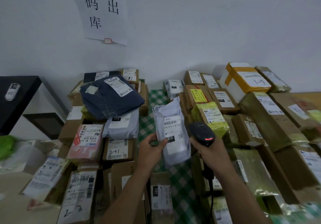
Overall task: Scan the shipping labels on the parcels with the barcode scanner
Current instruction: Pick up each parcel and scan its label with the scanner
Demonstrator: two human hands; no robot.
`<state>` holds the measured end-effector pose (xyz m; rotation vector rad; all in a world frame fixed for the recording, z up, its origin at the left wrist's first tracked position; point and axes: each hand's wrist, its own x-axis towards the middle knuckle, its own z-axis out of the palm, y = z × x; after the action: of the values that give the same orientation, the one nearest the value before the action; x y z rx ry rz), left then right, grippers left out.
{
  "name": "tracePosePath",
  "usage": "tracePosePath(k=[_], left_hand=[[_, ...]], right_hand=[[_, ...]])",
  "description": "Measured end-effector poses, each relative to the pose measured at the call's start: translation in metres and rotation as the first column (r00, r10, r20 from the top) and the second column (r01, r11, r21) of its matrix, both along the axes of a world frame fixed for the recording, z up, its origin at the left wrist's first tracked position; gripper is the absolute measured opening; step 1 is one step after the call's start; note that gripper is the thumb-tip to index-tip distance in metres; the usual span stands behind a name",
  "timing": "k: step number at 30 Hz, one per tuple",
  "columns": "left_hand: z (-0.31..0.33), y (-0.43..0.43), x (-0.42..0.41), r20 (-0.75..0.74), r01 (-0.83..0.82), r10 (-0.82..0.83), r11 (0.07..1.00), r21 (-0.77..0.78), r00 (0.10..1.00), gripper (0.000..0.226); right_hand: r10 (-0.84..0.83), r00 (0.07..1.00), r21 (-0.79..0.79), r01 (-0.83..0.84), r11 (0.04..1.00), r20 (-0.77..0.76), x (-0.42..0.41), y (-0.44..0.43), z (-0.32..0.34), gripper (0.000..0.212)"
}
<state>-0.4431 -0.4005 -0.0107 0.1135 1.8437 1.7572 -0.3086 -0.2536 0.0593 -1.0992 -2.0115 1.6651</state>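
Fingers [162, 144] of the left hand [151, 148] pinch the near left edge of a grey plastic parcel [171, 112], thumb on its front, holding it over the surface. The parcel's white shipping label [173, 130] faces the camera. It shows a barcode, a line beginning "010-010", and "010" in white on a black block.

Just to the right, the right hand [208, 151] has its fingers wrapped round the handle of a black barcode scanner [201, 131]. The scanner's head sits beside the label with a red light glowing, and its cable [211, 194] hangs down near the wrist.

A green checked cloth [147, 119] covers the surface, with parcels crowded on both sides. On the left are a navy bag [111, 100] on top of a pile, a grey bag [121, 124] marked "010", a pink parcel [86, 140] and a cardboard box [118, 150] handwritten "241". A near box [160, 196] is labelled "231". On the right, a yellow-green wrapped parcel [210, 117] lies just beyond the scanner. A white foam box [246, 80] with orange tape, far right, reads "1-9".

A paper sign [104, 11] on the far wall reads 扫码出库.
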Motion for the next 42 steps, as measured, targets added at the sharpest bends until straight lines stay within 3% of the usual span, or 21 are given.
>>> tracePosePath(k=[2, 6, 15, 23, 37, 42], left_hand=[[-0.005, 0.008, -0.007, -0.004, -0.031, 0.031, 0.999, 0.008, 1.0, 0.035], [-0.017, 0.025, -0.018, -0.035, -0.065, 0.064, 0.998, -0.024, 0.997, 0.041], [-0.044, 0.039, -0.037, -0.01, -0.086, 0.086, 0.99, -0.11, 0.996, 0.04], [-0.049, 0.037, -0.038, 0.011, -0.097, 0.098, 0.99, -0.104, 0.995, 0.043], [-0.063, 0.042, -0.042, 0.052, -0.113, 0.117, 0.99, -0.08, 0.992, 0.03], [-0.079, 0.053, -0.048, 0.087, -0.002, 0.022, 0.975, -0.22, 0.996, 0.019]], right_hand=[[0.038, 0.999, -0.014, -0.038, 0.999, 0.012, -0.006, -0.005, 0.004, 0.025], [0.11, 0.992, -0.122, -0.102, 0.987, 0.059, -0.018, -0.016, 0.011, 0.03], [0.244, 0.967, -0.13, -0.234, 0.964, 0.074, -0.023, -0.024, 0.024, 0.014], [0.241, 0.964, -0.152, -0.223, 0.963, 0.112, -0.025, -0.022, 0.02, 0.024], [0.235, 0.968, -0.198, -0.214, 0.956, 0.085, -0.027, -0.014, 0.01, 0.015], [0.13, 0.989, -0.234, -0.111, 0.966, 0.065, -0.029, 0.0, -0.004, 0.023]])
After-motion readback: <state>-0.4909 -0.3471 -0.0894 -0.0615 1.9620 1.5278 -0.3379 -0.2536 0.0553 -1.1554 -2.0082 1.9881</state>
